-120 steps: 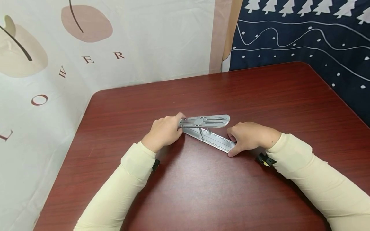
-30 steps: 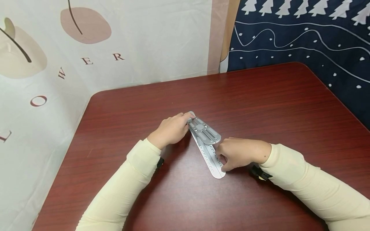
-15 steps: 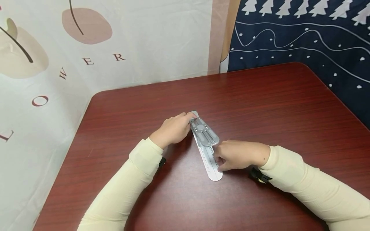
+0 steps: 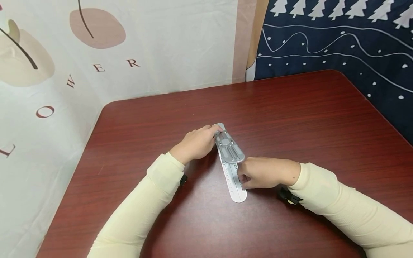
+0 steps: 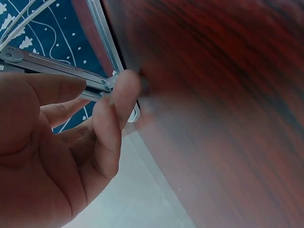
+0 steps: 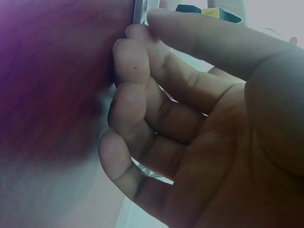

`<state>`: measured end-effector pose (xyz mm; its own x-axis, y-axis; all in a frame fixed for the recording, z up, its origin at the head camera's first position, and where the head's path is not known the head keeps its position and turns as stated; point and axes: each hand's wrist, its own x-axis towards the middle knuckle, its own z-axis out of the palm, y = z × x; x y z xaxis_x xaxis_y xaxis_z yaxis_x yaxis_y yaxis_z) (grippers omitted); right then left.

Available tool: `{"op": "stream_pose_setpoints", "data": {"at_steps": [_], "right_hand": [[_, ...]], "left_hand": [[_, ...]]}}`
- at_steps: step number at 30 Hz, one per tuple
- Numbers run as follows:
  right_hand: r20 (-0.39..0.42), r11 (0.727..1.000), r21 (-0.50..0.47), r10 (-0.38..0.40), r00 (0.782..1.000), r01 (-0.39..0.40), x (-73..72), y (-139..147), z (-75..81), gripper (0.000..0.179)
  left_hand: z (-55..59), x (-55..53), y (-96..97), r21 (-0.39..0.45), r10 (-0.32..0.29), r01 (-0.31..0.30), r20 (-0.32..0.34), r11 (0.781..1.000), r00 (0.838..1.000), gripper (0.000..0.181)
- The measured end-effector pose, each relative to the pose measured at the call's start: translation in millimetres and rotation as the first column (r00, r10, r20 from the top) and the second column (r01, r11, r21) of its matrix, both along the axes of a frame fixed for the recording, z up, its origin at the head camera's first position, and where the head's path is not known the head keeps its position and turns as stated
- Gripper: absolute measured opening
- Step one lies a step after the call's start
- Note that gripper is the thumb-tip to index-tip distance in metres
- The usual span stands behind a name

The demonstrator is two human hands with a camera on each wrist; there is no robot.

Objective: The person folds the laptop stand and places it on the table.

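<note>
A silver folding stand (image 4: 233, 152) lies on the table, its notched base (image 4: 233, 182) pointing toward me. The shorter upper plate is tilted up over the base. At the far, hinged end my left hand (image 4: 197, 145) grips the stand, thumb on top and fingers curled. In the left wrist view, the metal stand (image 5: 57, 69) appears beyond the fingertips. My right hand (image 4: 267, 172) pinches the right edge of the base near its close end, fingers curled. Only a sliver of the stand (image 6: 140, 10) shows past the thumb in the right wrist view.
The dark red wooden table (image 4: 180, 215) has rounded far corners. A pale curtain (image 4: 180, 43) with printed letters hangs behind and to the left. A navy cloth (image 4: 322, 43) with white trees hangs at the back right.
Over four seconds the stand has turned clockwise, its base end swinging toward me with my right hand. The upper plate now sits lower over the base. In the last half second it turns slightly further.
</note>
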<state>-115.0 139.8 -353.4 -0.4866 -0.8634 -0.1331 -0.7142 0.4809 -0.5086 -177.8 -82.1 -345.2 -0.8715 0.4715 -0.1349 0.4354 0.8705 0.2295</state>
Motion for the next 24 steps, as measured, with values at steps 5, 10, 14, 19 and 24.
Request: {"op": "stream_pose_setpoints", "data": {"at_steps": [5,10,14,19,24], "right_hand": [[-0.004,1.000,-0.009,0.008,1.000,-0.008,-0.8,0.1,-0.8,0.021],[-0.020,1.000,-0.012,0.006,1.000,-0.006,0.2,0.7,0.2,0.017],[-0.027,1.000,-0.017,0.007,1.000,-0.007,1.3,1.2,0.4,0.016],[-0.022,1.000,-0.017,0.001,1.000,-0.001,0.3,0.5,-0.3,0.017],[-0.002,1.000,-0.012,0.000,1.000,0.000,-1.2,0.1,-1.8,0.017]], "left_hand": [[0.0,-1.3,3.3,0.004,-0.011,0.011,0.008,1.000,1.000,0.043],[1.2,-2.5,8.0,0.007,-0.013,0.013,0.020,1.000,1.000,0.043],[1.9,-3.1,9.4,0.005,-0.013,0.013,0.030,1.000,0.999,0.044],[0.7,-2.6,7.9,0.011,-0.012,0.012,0.032,1.000,0.999,0.045],[-0.5,1.1,4.2,0.006,-0.014,0.014,0.020,1.000,1.000,0.045]]}}
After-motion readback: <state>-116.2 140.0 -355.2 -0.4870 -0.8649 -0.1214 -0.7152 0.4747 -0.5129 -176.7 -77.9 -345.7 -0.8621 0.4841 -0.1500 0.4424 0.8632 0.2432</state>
